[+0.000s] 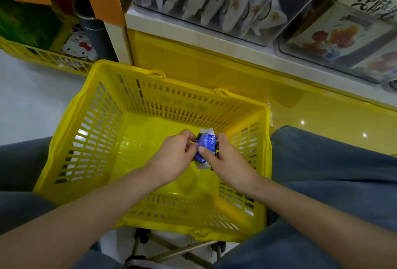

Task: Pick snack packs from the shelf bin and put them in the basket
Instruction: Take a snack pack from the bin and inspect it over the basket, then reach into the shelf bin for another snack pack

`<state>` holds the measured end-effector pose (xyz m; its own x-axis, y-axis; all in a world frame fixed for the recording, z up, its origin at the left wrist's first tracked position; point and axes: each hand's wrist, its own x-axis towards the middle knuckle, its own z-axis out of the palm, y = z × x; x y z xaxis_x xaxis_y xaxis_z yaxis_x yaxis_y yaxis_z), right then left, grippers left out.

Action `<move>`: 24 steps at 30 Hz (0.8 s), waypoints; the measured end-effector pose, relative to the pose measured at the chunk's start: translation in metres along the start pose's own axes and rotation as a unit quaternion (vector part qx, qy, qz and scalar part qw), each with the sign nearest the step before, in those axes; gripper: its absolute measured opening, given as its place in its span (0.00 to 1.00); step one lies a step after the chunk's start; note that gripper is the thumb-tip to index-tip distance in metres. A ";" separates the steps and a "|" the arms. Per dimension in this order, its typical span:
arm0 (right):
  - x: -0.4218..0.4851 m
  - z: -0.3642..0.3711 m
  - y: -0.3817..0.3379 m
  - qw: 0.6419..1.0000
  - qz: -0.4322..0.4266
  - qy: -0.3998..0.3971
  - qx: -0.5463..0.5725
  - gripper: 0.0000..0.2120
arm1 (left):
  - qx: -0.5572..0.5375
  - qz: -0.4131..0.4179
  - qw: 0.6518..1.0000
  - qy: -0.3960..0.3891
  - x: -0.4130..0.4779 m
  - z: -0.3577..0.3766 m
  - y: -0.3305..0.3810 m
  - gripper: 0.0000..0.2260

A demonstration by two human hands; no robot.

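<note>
Right now both hands, left hand (pixel 175 155) and right hand (pixel 227 159), pinch one blue snack pack (pixel 206 143) over the yellow basket (pixel 71 122).

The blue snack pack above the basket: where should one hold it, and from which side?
Probably pinch the blue snack pack across its bulging middle, from either side, as the left hand and right hand do. It stands on end over the yellow basket, flat white seals pointing up and down.
</note>
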<state>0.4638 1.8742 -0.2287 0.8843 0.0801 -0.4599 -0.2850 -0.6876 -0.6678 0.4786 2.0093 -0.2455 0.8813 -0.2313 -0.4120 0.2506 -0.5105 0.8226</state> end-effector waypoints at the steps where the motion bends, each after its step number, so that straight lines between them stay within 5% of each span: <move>1: 0.000 0.002 0.004 1.000 0.004 0.006 -0.005 0.13 | 0.001 0.001 1.000 0.005 0.001 0.003 -0.002 0.07; 4: 0.003 0.011 0.014 0.999 0.016 0.028 0.000 0.08 | -0.003 -0.003 1.000 0.018 0.004 0.013 -0.008 0.05; 14: 0.005 0.028 0.032 0.986 0.085 0.005 0.141 0.14 | -0.089 -0.056 0.992 0.071 0.003 0.043 -0.031 0.05; 18: 0.006 0.030 0.031 0.978 0.084 0.016 0.189 0.17 | -0.092 -0.028 0.991 0.096 0.007 0.044 -0.032 0.11; 24: 0.003 0.033 0.035 0.984 0.053 0.005 0.171 0.16 | -0.053 0.014 0.990 0.131 0.008 0.038 -0.034 0.06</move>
<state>0.4442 1.8744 -0.2724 0.8460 0.0139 -0.5330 -0.4815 -0.4092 -0.7751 0.4617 1.9930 -0.2915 0.9588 -0.0154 -0.2837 0.2523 -0.4132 0.8750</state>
